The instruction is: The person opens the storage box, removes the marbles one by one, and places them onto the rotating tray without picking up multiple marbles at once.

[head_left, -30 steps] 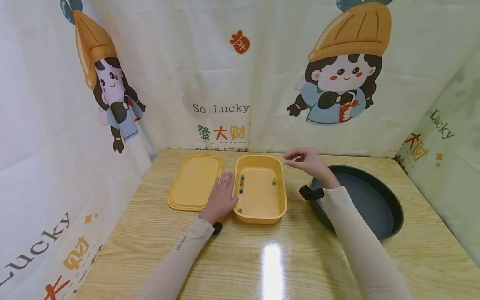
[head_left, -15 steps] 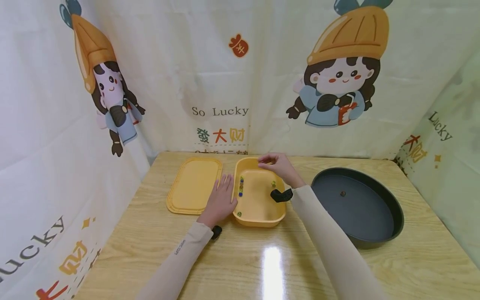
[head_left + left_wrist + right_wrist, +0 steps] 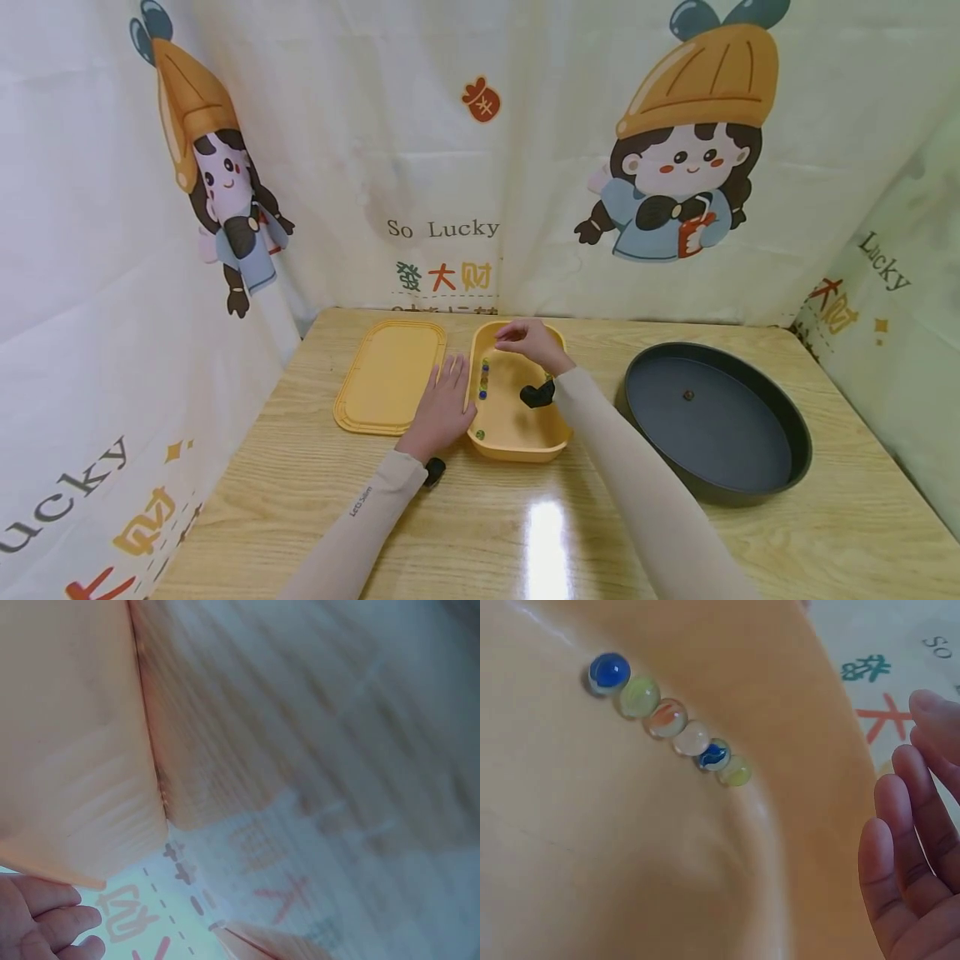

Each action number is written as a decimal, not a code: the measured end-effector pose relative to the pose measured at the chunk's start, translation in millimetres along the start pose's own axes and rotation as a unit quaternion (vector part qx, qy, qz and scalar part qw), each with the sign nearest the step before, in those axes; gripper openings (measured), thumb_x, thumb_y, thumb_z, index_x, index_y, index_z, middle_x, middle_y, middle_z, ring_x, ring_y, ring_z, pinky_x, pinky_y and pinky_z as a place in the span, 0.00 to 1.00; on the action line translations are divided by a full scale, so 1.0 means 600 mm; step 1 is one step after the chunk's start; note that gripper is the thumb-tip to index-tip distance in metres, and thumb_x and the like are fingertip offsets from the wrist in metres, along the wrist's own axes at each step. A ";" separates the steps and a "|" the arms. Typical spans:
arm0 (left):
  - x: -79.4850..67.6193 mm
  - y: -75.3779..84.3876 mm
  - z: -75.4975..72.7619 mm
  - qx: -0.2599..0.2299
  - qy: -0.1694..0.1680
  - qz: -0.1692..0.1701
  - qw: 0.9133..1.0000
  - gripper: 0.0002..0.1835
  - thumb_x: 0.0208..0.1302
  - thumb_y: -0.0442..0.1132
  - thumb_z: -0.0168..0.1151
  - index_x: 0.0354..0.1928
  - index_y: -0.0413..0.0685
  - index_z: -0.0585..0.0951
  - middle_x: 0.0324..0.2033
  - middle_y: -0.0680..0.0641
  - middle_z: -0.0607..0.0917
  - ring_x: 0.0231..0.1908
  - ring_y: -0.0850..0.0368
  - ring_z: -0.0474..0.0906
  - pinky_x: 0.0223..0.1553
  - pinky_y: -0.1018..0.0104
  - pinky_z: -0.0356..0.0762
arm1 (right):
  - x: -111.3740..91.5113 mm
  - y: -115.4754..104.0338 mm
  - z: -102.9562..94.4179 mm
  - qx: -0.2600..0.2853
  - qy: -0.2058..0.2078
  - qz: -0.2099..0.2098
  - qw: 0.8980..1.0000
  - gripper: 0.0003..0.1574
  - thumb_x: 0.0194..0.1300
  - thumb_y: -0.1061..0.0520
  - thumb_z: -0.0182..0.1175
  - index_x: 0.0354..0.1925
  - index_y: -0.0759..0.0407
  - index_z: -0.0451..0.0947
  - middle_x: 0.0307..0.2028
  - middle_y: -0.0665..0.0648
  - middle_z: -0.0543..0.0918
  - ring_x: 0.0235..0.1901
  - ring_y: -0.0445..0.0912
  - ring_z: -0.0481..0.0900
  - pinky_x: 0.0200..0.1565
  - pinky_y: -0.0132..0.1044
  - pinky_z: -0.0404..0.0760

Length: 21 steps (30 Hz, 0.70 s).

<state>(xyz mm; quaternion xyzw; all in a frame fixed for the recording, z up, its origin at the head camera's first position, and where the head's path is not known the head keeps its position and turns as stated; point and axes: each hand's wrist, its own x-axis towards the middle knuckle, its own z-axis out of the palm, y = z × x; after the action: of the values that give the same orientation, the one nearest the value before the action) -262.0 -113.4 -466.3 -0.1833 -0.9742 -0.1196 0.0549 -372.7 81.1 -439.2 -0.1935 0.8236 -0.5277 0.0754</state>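
Note:
Several glass marbles (image 3: 483, 385) lie in a row along the left wall of a yellow plastic container (image 3: 519, 455). The right wrist view shows blue, yellow-green, orange and pale marbles (image 3: 667, 718) close together. One more marble (image 3: 480, 434) sits at the container's near left corner; another at its right side is mostly hidden by my right wrist. My right hand (image 3: 534, 343) hovers over the far part of the container, fingers loosely bent, nothing visible between them. My left hand (image 3: 440, 408) rests its straight fingers against the container's left rim.
A round dark pan (image 3: 716, 433) stands on the right, with one brownish marble (image 3: 688, 395) inside. To the left lies a flat yellow lid (image 3: 392, 379). A printed curtain (image 3: 540, 167) hangs behind the wooden table (image 3: 465, 533).
My right hand has moved left from beside the container's far right corner to over its inside, uncovering the pan and the marble in it. My left hand stays in place.

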 end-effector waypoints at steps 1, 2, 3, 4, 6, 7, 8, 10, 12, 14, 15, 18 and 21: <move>0.000 0.000 0.000 0.000 0.001 0.000 1.000 0.37 0.67 0.46 0.48 0.72 0.35 0.51 0.72 0.38 0.55 0.73 0.43 0.47 0.72 0.46 0.43 | 0.003 0.002 0.002 -0.004 -0.002 0.003 1.000 0.17 0.59 0.61 0.63 0.46 0.69 0.80 0.43 0.64 0.84 0.37 0.40 0.80 0.46 0.36 0.81; 0.000 0.000 0.001 0.000 0.001 0.000 1.000 0.37 0.67 0.46 0.48 0.72 0.35 0.51 0.72 0.38 0.55 0.73 0.43 0.47 0.72 0.46 0.43 | 0.007 0.004 0.004 -0.005 -0.006 0.005 1.000 0.17 0.59 0.61 0.63 0.46 0.69 0.81 0.43 0.64 0.84 0.37 0.41 0.81 0.46 0.36 0.81; 0.000 -0.001 0.001 0.000 0.002 0.001 1.000 0.37 0.67 0.46 0.48 0.72 0.35 0.51 0.72 0.38 0.55 0.73 0.43 0.47 0.72 0.46 0.43 | 0.010 0.007 0.006 -0.007 -0.010 0.006 1.000 0.17 0.59 0.61 0.64 0.46 0.68 0.81 0.43 0.64 0.84 0.38 0.41 0.81 0.46 0.35 0.81; 0.000 -0.001 0.001 -0.001 0.003 0.001 1.000 0.37 0.67 0.46 0.48 0.72 0.35 0.51 0.72 0.38 0.55 0.73 0.43 0.47 0.72 0.46 0.43 | 0.013 0.010 0.008 -0.008 -0.014 0.007 1.000 0.16 0.59 0.61 0.64 0.46 0.68 0.81 0.43 0.64 0.84 0.38 0.42 0.81 0.46 0.35 0.80; 0.000 0.000 0.001 -0.003 0.005 0.002 1.000 0.37 0.67 0.45 0.48 0.72 0.34 0.51 0.71 0.37 0.55 0.73 0.43 0.47 0.72 0.46 0.43 | 0.019 0.015 0.011 -0.012 -0.020 0.006 1.000 0.15 0.59 0.61 0.64 0.45 0.68 0.81 0.42 0.63 0.85 0.38 0.42 0.82 0.45 0.34 0.80; 0.000 -0.001 0.001 -0.004 0.005 0.003 1.000 0.37 0.67 0.46 0.48 0.72 0.34 0.51 0.71 0.37 0.55 0.73 0.43 0.47 0.72 0.46 0.43 | 0.022 0.017 0.013 -0.017 -0.023 0.006 1.000 0.15 0.59 0.62 0.64 0.44 0.68 0.82 0.41 0.63 0.85 0.38 0.42 0.82 0.45 0.33 0.80; 0.000 -0.001 0.001 -0.004 0.005 0.003 1.000 0.37 0.67 0.46 0.48 0.72 0.34 0.51 0.71 0.37 0.55 0.73 0.43 0.47 0.72 0.46 0.43 | 0.024 0.019 0.016 -0.023 -0.026 0.006 0.999 0.14 0.58 0.62 0.64 0.43 0.68 0.82 0.41 0.63 0.85 0.37 0.42 0.82 0.44 0.32 0.80; 0.000 -0.001 0.001 -0.004 0.006 0.004 1.000 0.37 0.67 0.46 0.48 0.72 0.34 0.51 0.71 0.38 0.56 0.73 0.43 0.47 0.72 0.46 0.43 | 0.028 0.020 0.019 -0.031 -0.030 0.008 0.999 0.14 0.58 0.63 0.64 0.43 0.68 0.82 0.40 0.64 0.86 0.37 0.41 0.82 0.43 0.32 0.80; 0.000 -0.002 0.001 -0.002 0.006 0.004 1.000 0.37 0.67 0.45 0.48 0.71 0.34 0.51 0.71 0.38 0.56 0.73 0.43 0.47 0.72 0.46 0.43 | 0.031 0.021 0.023 -0.039 -0.035 0.011 0.999 0.13 0.58 0.64 0.64 0.42 0.69 0.82 0.40 0.65 0.85 0.36 0.42 0.82 0.43 0.32 0.80; 0.001 -0.002 0.001 0.005 0.006 0.005 1.000 0.37 0.67 0.45 0.48 0.71 0.34 0.51 0.71 0.38 0.56 0.73 0.43 0.48 0.72 0.46 0.44 | 0.034 0.023 0.027 -0.041 -0.043 0.011 0.998 0.13 0.58 0.65 0.63 0.42 0.70 0.82 0.41 0.66 0.85 0.37 0.43 0.82 0.43 0.32 0.80; 0.001 -0.002 0.001 0.003 0.008 0.006 1.000 0.37 0.67 0.45 0.48 0.71 0.34 0.52 0.71 0.38 0.56 0.73 0.43 0.48 0.72 0.46 0.44 | 0.035 0.024 0.029 -0.041 -0.047 0.012 0.998 0.13 0.58 0.66 0.62 0.42 0.70 0.81 0.41 0.67 0.85 0.37 0.44 0.82 0.44 0.33 0.81; 0.002 -0.003 0.000 -0.001 0.009 0.008 1.000 0.37 0.66 0.45 0.48 0.71 0.34 0.52 0.71 0.38 0.56 0.73 0.43 0.48 0.72 0.46 0.45 | 0.039 0.030 0.034 -0.052 -0.056 0.016 0.997 0.12 0.58 0.67 0.62 0.42 0.70 0.82 0.42 0.66 0.85 0.38 0.44 0.82 0.44 0.32 0.80; 0.002 -0.002 0.000 -0.005 0.009 0.008 1.000 0.37 0.66 0.45 0.48 0.71 0.34 0.53 0.71 0.37 0.56 0.73 0.43 0.48 0.72 0.46 0.45 | 0.042 0.039 0.037 -0.066 -0.060 0.023 0.996 0.12 0.58 0.67 0.63 0.42 0.70 0.82 0.41 0.65 0.86 0.37 0.42 0.82 0.42 0.29 0.79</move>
<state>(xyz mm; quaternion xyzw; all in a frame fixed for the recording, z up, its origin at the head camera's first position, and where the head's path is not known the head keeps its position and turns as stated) -263.7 -114.1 -466.3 -0.1905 -0.9715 -0.1257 0.0637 -393.8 61.0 -467.6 -0.2102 0.8551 -0.4574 0.1239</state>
